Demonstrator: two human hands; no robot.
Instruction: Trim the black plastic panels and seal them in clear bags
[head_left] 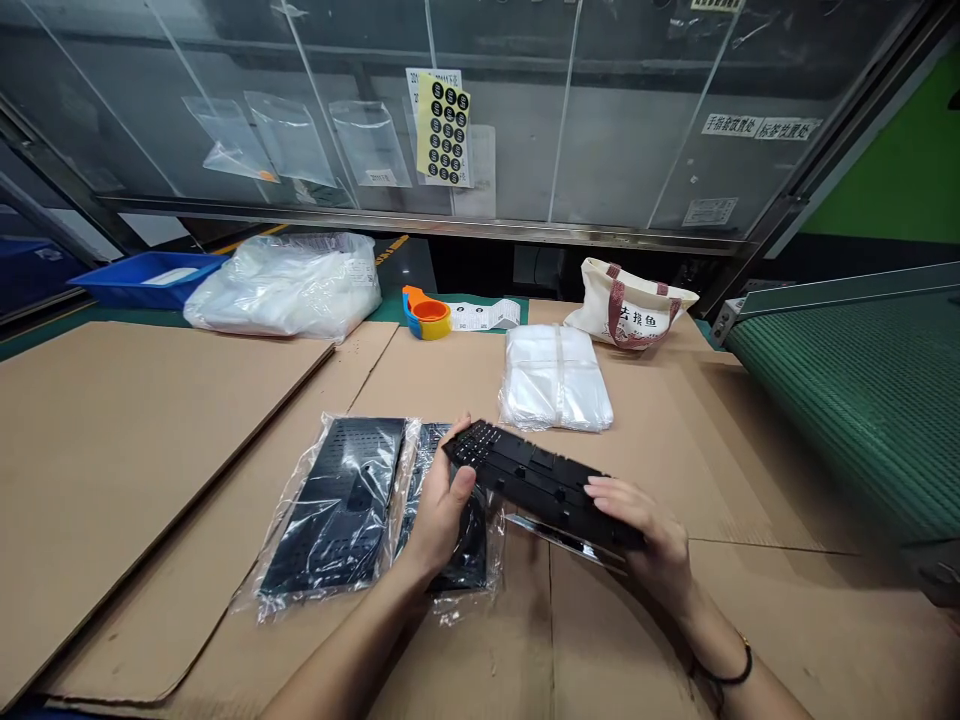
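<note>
Two black panels [334, 505] already sit in clear plastic bags at the lower middle of the frame, side by side on a sheet of cardboard [150, 500], the nearer bag partly under the left hand [442, 510]. A third, a black slotted panel [540, 485], appears to be bare and is held up just to their right, so this one seems not yet bagged. A flat stack of clear bags [555, 378], strapped with a band, lies just above it at the upper middle of the bench.

Both forearms reach in from the bottom of the frame and angle toward each other. The left hand grasps the panel's left end, its thumb on top and its palm turned inward. The right hand [641, 520] grips the right end, its fingers curled over the top. The panel tilts slightly, lower at the right. A thin bracelet [724, 670] circles the right wrist.
</note>
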